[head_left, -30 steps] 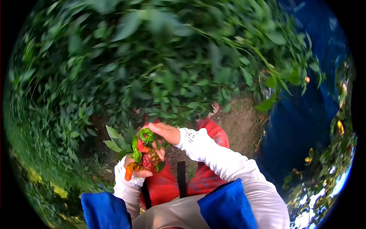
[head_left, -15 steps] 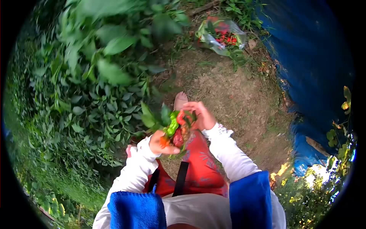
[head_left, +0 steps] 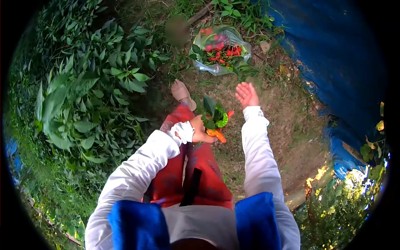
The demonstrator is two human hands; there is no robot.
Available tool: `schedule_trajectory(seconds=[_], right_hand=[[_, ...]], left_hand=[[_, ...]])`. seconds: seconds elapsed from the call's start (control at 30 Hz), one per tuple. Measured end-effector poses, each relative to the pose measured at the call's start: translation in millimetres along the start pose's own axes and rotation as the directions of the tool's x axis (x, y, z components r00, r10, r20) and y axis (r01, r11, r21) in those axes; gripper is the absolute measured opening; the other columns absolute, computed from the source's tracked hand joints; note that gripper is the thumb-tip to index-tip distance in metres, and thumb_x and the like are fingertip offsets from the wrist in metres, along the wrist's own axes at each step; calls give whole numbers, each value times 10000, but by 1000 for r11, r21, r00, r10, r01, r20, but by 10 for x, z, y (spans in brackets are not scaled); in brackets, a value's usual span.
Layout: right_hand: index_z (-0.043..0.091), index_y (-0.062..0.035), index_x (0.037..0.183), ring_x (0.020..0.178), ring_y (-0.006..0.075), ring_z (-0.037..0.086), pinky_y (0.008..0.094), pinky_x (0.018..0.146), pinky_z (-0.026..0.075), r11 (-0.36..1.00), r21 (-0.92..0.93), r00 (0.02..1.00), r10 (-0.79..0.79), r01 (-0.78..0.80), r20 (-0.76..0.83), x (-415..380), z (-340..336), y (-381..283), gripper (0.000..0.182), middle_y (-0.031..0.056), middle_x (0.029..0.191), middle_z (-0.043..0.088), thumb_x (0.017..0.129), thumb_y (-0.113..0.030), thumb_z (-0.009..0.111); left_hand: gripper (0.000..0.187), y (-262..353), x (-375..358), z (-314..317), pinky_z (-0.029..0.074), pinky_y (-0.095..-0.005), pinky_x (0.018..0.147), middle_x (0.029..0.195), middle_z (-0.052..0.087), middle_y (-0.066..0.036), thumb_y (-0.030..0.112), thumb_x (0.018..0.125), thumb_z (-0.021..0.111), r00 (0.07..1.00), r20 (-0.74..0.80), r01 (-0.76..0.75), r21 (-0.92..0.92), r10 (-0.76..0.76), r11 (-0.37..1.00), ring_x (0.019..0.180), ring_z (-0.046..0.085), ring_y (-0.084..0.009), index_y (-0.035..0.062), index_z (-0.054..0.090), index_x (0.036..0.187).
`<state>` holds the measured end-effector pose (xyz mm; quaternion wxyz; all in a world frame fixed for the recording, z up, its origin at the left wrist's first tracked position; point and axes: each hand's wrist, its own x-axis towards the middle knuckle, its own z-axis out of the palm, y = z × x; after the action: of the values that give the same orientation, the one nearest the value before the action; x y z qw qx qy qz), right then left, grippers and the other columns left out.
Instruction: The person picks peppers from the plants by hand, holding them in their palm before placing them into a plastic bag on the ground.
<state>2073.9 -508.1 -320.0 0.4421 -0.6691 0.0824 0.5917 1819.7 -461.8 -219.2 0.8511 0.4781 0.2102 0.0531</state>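
Observation:
My left hand (head_left: 199,130) is closed around a bunch of peppers with green leaves (head_left: 212,110). An orange pepper (head_left: 216,135) sticks out by the thumb, with a light green pepper (head_left: 223,121) and a red tip (head_left: 231,113) beyond it. My right hand (head_left: 247,95) is held out to the right of the bunch, palm up, fingers apart, with nothing in it. Ahead of both hands, a clear plastic bag (head_left: 213,70) lies open on the ground, holding several red peppers (head_left: 221,54) and some green ones.
Leafy plants (head_left: 87,104) fill the left side. A blue tarp (head_left: 337,54) runs along the right. Between them is bare soil (head_left: 283,141). My foot in a beige shoe (head_left: 181,91) is just below the bag, and a branch (head_left: 200,13) lies behind it.
My right hand has moved away from the peppers and opened. My left hand has gone forward and right with the bunch. The bag appears nearer, and the view has shifted.

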Motion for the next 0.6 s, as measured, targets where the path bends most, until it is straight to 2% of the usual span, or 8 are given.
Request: schedule_trajectory(seconds=[0.07, 0.17, 0.27, 0.43, 0.47, 0.5, 0.53, 0.6], right_hand=[[493, -58, 1106, 1039, 223, 496, 364, 830, 411, 1000, -4, 1000, 8, -8, -21, 397, 39, -183, 485, 107, 1125, 529, 817, -447, 499], [477, -63, 1154, 1141, 247, 410, 377, 904, 356, 999, -33, 1000, 10, -11, -28, 966, 173, -427, 508, 131, 1229, 447, 818, -445, 491], [461, -100, 1200, 1253, 268, 254, 398, 977, 273, 996, -81, 999, 39, -40, -12, 1544, 313, -582, 509, 141, 1346, 303, 819, -436, 486], [482, -189, 1195, 1304, 278, 102, 420, 1009, 184, 947, -287, 988, 154, -145, 8, 2266, 372, -728, 483, 136, 1418, 118, 778, -425, 545], [442, -156, 1230, 1307, 260, 94, 424, 1016, 167, 957, -245, 987, 159, -155, -6, 2278, 471, -823, 516, 114, 1412, 163, 782, -392, 541], [417, -124, 1245, 1304, 246, 115, 425, 1019, 159, 981, -158, 983, 135, -115, 123, 2402, 415, -856, 521, 105, 1401, 200, 791, -354, 530], [393, -92, 1260, 1301, 233, 137, 426, 1022, 151, 994, -65, 966, 98, -85, 241, 2512, 343, -905, 527, 97, 1390, 237, 799, -316, 520], [368, -33, 1263, 1286, 210, 195, 424, 1026, 145, 996, 80, 919, 2, -37, 395, 2553, 357, -1108, 504, 84, 1358, 308, 820, -245, 480]], left_hand=[[343, -571, 195, -105, 441, -296, 641, 763, 579, -63, 119, 631, 663, 1000, -28, -9, -18, 8, 1000, 711, 543, -146, 37, 534, 939], [237, -38, 452, -447, 444, -299, 573, 687, 561, -49, 87, 624, 653, 991, -19, 136, 267, -135, 954, 641, 544, -147, 49, 549, 833], [262, -411, 855, -541, 442, -338, 528, 617, 530, -113, 201, 577, 691, 998, -53, 4, 502, 26, 865, 587, 560, -239, 34, 519, 684], [391, -921, 1655, -655, 479, -375, 645, 771, 614, -142, 298, 565, 698, 983, -75, 180, 545, -166, 819, 711, 596, -301, 92, 598, 883], [407, -1076, 1790, -676, 481, -377, 653, 782, 619, -146, 304, 561, 700, 984, -115, 179, 543, -139, 820, 721, 599, -305, 102, 604, 901], [432, -839, 1916, -714, 483, -376, 667, 769, 617, -153, 315, 535, 709, 938, -152, 339, 581, -311, 740, 724, 600, -310, 93, 612, 893], [454, -850, 2061, -700, 484, -376, 670, 761, 616, -157, 326, 508, 715, 916, -254, 399, 637, -309, 660, 718, 599, -308, 80, 618, 877], [460, -960, 2352, -747, 484, -377, 681, 788, 605, -165, 332, 494, 719, 887, -319, 461, 546, -335, 700, 721, 596, -315, 53, 620, 846]])
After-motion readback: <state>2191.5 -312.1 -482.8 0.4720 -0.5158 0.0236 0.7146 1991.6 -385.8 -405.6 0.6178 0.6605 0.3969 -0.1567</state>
